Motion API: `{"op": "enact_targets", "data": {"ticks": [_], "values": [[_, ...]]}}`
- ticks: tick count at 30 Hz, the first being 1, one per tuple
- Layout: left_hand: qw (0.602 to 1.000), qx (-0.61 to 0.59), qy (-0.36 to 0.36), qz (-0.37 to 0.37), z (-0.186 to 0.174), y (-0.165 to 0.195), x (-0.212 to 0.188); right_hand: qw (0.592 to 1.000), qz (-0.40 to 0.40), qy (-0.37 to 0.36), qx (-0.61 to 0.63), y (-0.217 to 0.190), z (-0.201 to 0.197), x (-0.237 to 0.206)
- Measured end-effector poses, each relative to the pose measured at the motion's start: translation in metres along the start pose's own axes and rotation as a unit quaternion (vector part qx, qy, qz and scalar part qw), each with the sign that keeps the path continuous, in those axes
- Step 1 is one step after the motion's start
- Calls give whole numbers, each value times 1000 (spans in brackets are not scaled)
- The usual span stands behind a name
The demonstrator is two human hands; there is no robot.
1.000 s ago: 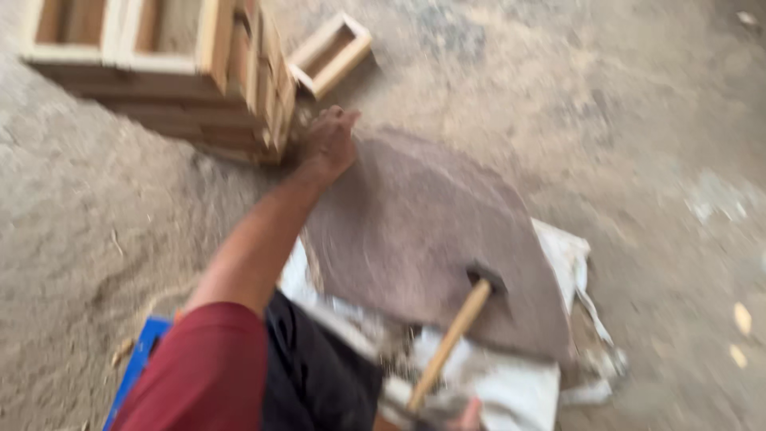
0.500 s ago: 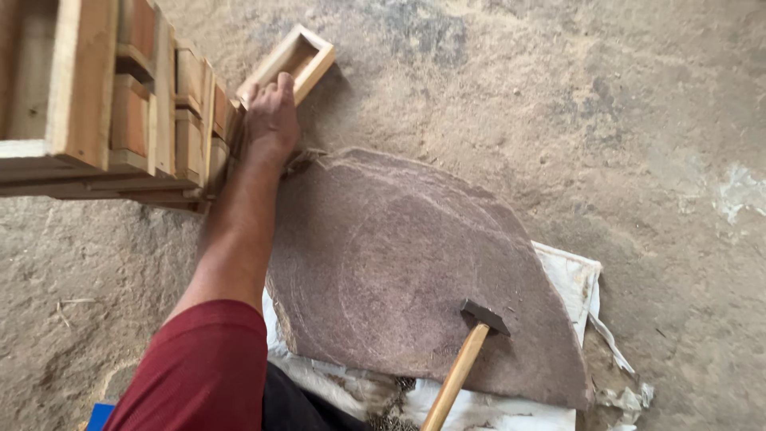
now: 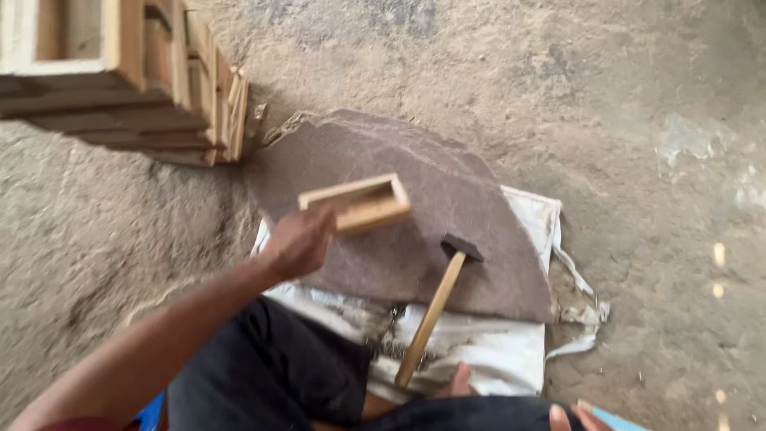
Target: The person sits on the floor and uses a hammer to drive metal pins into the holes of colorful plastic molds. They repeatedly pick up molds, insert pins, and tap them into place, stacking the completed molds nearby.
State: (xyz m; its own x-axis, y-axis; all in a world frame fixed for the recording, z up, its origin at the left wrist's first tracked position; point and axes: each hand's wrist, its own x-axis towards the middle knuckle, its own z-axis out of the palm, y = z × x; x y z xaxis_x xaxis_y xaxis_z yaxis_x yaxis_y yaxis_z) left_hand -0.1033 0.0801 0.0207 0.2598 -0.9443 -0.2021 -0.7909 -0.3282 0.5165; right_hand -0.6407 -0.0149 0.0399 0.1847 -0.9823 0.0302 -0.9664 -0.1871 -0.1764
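My left hand [image 3: 299,243] grips a small open wooden frame [image 3: 357,203] by its near end and holds it in the air over a flat brown stone slab [image 3: 487,239]. A hammer [image 3: 435,307] with a dark head and a pale wooden handle lies on the slab's near edge, handle toward me, and no hand touches it. The slab rests on a white sack [image 3: 487,355] spread on the ground. My right hand is out of sight. A bit of skin [image 3: 459,381] by the handle's end may be a foot; I cannot tell.
A stack of similar wooden frames [image 3: 120,80] stands at the upper left, just beyond the slab's far corner. Rough, dusty concrete ground [image 3: 638,120] surrounds everything. My dark trousers [image 3: 271,375] fill the bottom middle, with a blue object [image 3: 152,411] at the lower left.
My left hand reached to the small frame lying beside the stack, took hold of it, and has carried it back over the slab. The hammer has stayed on the slab.
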Motion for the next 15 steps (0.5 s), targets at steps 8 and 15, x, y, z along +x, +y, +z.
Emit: {"op": "enact_targets", "data": {"ticks": [8, 15], "values": [[996, 20, 80, 27, 26, -7, -40, 996, -76, 43, 14, -89, -57, -31], [992, 62, 110, -19, 20, 9, -2, 970, -66, -164, 167, -203, 37, -38]]}}
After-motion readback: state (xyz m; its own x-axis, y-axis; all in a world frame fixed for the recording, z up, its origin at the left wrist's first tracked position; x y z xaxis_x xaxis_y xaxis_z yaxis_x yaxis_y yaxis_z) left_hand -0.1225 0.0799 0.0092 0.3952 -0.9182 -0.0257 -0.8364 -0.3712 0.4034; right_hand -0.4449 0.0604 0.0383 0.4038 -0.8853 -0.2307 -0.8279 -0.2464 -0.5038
